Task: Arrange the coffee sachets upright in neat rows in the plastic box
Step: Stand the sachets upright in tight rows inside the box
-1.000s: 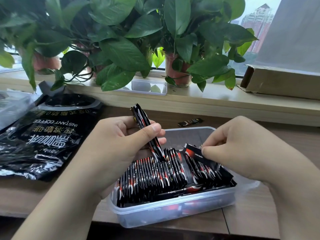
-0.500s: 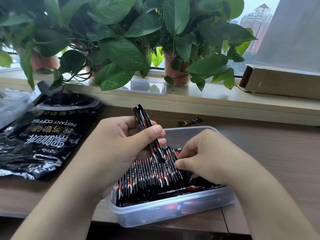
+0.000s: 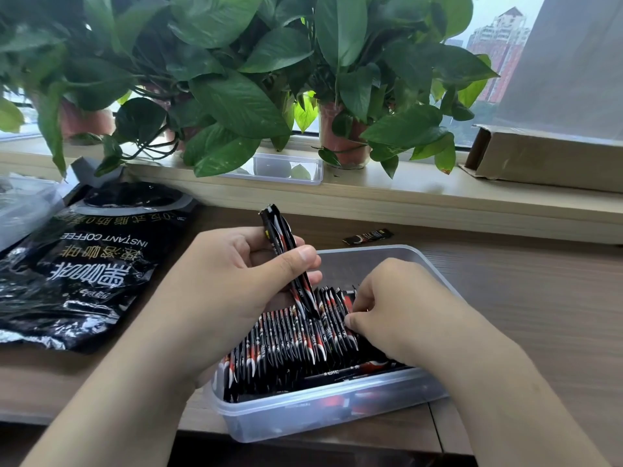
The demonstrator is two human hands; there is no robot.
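Note:
A clear plastic box (image 3: 337, 409) stands at the table's front edge. Inside it a row of black-and-red coffee sachets (image 3: 286, 345) stands upright, and a few more lie flat along the near wall. My left hand (image 3: 229, 291) grips a small bundle of sachets (image 3: 286, 254) between thumb and fingers, tilted above the row. My right hand (image 3: 397, 308) is down in the box at the row's right end, its curled fingers pinching the last upright sachets. What lies under my right hand is hidden.
A single sachet (image 3: 368, 236) lies on the table behind the box. The big black instant coffee bag (image 3: 84, 264) lies at the left. Potted plants (image 3: 340, 136), a clear lid (image 3: 286, 168) and a cardboard box (image 3: 546, 160) line the windowsill.
My right hand has moved left from the loose sachets at the box's right side to the end of the upright row. The left hand and its bundle have stayed put.

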